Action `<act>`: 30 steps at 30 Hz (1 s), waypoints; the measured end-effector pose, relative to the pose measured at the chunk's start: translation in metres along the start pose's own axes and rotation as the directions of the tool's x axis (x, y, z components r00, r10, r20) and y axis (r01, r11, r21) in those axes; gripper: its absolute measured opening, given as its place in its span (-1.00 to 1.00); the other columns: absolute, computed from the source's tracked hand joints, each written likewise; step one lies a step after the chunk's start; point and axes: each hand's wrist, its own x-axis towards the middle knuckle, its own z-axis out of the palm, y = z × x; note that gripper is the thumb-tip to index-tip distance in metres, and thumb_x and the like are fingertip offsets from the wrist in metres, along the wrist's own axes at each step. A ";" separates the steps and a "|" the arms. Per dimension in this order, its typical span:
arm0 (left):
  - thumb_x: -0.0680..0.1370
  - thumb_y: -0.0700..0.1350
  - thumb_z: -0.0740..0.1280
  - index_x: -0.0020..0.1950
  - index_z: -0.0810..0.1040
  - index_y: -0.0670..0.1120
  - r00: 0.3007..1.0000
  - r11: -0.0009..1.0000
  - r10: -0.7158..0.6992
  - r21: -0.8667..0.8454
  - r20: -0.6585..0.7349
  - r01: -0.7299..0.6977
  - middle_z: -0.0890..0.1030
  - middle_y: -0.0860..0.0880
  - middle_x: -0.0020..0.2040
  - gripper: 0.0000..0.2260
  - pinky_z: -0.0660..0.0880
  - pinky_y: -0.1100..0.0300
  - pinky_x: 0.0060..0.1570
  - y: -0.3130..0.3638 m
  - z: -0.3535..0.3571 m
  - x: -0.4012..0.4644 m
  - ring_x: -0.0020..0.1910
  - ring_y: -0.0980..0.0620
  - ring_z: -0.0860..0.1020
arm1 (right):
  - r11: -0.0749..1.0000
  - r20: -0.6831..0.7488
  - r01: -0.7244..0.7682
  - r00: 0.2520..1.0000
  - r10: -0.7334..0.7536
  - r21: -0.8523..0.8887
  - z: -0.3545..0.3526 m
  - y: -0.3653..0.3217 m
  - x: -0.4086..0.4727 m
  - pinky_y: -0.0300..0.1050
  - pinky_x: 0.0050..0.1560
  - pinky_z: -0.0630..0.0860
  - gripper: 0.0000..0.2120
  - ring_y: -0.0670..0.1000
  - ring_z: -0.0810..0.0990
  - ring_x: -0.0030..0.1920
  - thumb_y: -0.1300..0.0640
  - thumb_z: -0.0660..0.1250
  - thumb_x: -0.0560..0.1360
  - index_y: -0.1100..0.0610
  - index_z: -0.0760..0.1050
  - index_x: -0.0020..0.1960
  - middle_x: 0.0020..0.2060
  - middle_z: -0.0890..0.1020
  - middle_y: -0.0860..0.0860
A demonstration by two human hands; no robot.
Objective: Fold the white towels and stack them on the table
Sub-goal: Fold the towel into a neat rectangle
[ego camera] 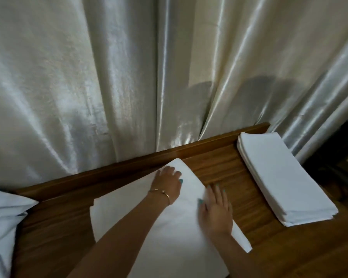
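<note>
A white towel [129, 221] lies flat on the wooden table [219, 169], partly folded, reaching from the back rail toward me. My left hand [168, 182] presses flat on its far end, fingers spread. My right hand [216, 209] lies flat on the towel's right edge, fingertips reaching onto the wood. Neither hand grips anything. A neat stack of folded white towels [285, 177] sits at the table's right end. A heap of unfolded white cloth [2, 219] lies at the left edge.
A shiny pale curtain [129, 77] hangs right behind the table's raised back rail [129, 167]. Dark furniture [342, 157] stands beyond the table's right end. Bare wood shows between the spread towel and the stack.
</note>
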 end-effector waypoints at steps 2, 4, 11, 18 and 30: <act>0.64 -0.04 0.05 0.48 0.22 0.04 0.992 0.996 0.062 -0.071 0.107 -0.055 0.13 -0.06 0.55 -0.61 0.08 -0.09 0.48 0.029 0.018 0.020 0.54 -0.07 0.04 | 0.995 0.042 0.077 0.996 -0.074 -0.059 0.007 0.002 0.007 0.05 0.52 -0.16 -0.42 0.05 -0.18 0.57 -0.18 -0.18 0.62 -0.01 -0.14 0.59 0.58 -0.10 -0.01; 0.64 0.00 0.02 0.53 0.02 0.13 0.973 1.000 -0.013 0.009 0.230 0.011 -0.06 -0.04 0.58 -0.55 -0.01 -0.25 0.45 0.046 0.045 0.028 0.55 -0.11 -0.13 | 0.993 0.064 0.066 0.996 -0.060 -0.102 0.018 0.010 0.006 0.08 0.51 -0.18 -0.36 0.06 -0.20 0.56 -0.24 -0.30 0.58 0.02 -0.21 0.58 0.58 -0.13 0.00; 0.28 0.55 -0.31 0.35 -0.43 0.39 0.940 0.947 -0.318 0.080 0.123 0.310 -0.32 0.05 0.54 -0.30 -0.33 -0.52 0.14 0.029 0.083 0.048 0.50 -0.24 -0.32 | 0.992 -0.011 -0.070 0.998 0.070 -0.108 0.019 0.047 -0.020 0.21 0.41 0.14 -0.38 0.12 0.33 0.46 -0.25 0.00 0.51 0.01 0.35 0.47 0.45 0.38 0.03; 0.32 0.55 -0.24 0.49 -0.28 0.24 0.932 0.927 -0.361 0.110 0.005 0.359 -0.19 -0.04 0.57 -0.19 -0.16 -0.49 0.30 0.031 0.078 0.052 0.53 -0.24 -0.19 | 0.989 -0.184 -0.059 0.982 0.034 -0.133 0.019 0.090 -0.039 0.20 0.22 0.32 -0.48 0.08 0.45 0.26 -0.13 -0.08 0.56 0.04 0.47 0.31 0.23 0.61 0.05; 0.31 -0.09 0.38 0.37 0.34 -0.03 0.941 0.821 0.224 0.471 0.253 -0.322 0.31 -0.09 0.36 -0.38 -0.20 -0.02 0.52 0.028 0.016 0.072 0.41 -0.13 0.20 | 0.949 0.403 -0.284 0.892 0.207 0.139 -0.046 0.070 0.005 -0.12 0.22 0.40 -0.36 0.01 0.50 0.27 -0.22 0.28 0.41 -0.10 0.23 0.44 0.22 0.55 -0.08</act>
